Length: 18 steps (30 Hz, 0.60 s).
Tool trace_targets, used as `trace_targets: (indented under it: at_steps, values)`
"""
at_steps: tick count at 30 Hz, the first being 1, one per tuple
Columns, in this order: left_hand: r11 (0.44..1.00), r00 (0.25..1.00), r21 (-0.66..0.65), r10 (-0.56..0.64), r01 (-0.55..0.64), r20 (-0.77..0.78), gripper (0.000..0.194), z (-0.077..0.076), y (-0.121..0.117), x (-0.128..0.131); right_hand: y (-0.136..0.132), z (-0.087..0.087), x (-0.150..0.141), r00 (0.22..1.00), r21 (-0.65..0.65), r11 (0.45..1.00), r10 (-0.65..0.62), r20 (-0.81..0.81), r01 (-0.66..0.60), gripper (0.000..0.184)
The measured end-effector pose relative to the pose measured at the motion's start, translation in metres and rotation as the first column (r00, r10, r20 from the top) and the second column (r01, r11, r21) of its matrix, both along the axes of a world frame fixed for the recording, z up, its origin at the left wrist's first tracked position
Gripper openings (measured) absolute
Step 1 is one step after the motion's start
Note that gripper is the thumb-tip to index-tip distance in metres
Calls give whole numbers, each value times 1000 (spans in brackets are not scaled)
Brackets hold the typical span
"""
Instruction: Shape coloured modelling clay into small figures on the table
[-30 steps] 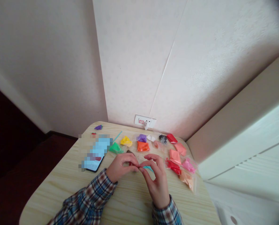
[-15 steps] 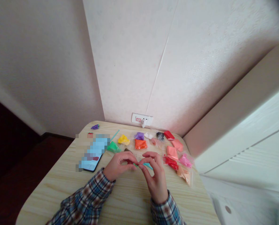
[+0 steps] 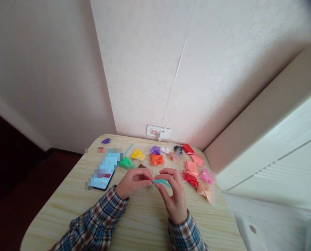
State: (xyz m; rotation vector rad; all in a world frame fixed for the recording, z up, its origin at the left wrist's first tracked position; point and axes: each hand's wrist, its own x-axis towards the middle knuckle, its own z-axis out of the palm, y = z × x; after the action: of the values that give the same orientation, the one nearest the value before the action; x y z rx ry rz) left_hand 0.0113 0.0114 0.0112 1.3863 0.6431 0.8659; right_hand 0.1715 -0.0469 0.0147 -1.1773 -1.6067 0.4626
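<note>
My left hand [image 3: 135, 181] is closed in a pinch above the middle of the table. A small bit of green clay [image 3: 149, 186] shows just under its fingertips; most of it is hidden. Close by on the right, my right hand [image 3: 172, 193] is curled, with thumb and forefinger slightly apart. Between and behind those fingers a blue strip [image 3: 162, 181] is visible, seemingly lying on the table. A dark brown piece [image 3: 142, 166] sits just beyond my left hand, partly covered by it. Left of that is a green clay packet [image 3: 127, 162].
Several clay packets, among them yellow [image 3: 138, 154], orange [image 3: 157, 159] and red [image 3: 190, 179], lie across the back and right of the wooden table [image 3: 145, 223]. A phone [image 3: 105, 172], partly pixelated, and a purple grape figure [image 3: 106, 141] are at left. A wall socket [image 3: 157, 131] is behind.
My right thumb and forefinger have parted and drawn slightly away from the left fingertips, where they met around the green bit. More of the blue strip shows between them.
</note>
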Motion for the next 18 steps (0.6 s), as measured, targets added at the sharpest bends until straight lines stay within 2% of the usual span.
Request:
trace_targets:
  at_steps: [4, 8, 14, 18]
  values:
    - [995, 995, -97, 29, -19, 95, 23, 4, -1, -1, 0, -2, 3, 999, -1, 999, -54, -10, 54, 7]
    - [995, 985, -99, 43, -27, 167, 27, 10, -3, 0, 2, -3, 4, 996, 14, 996, -90, -8, 90, 10]
    - [993, 952, -117, 58, -24, 300, 22, 20, -5, -3, 2, -2, 4, 995, 14, 995, -96, 2, 96, 11]
    - [989, 931, -144, 64, -12, 361, 28, 24, -6, -5, 2, -3, 4, 996, 10, 996, -93, 17, 93, 11]
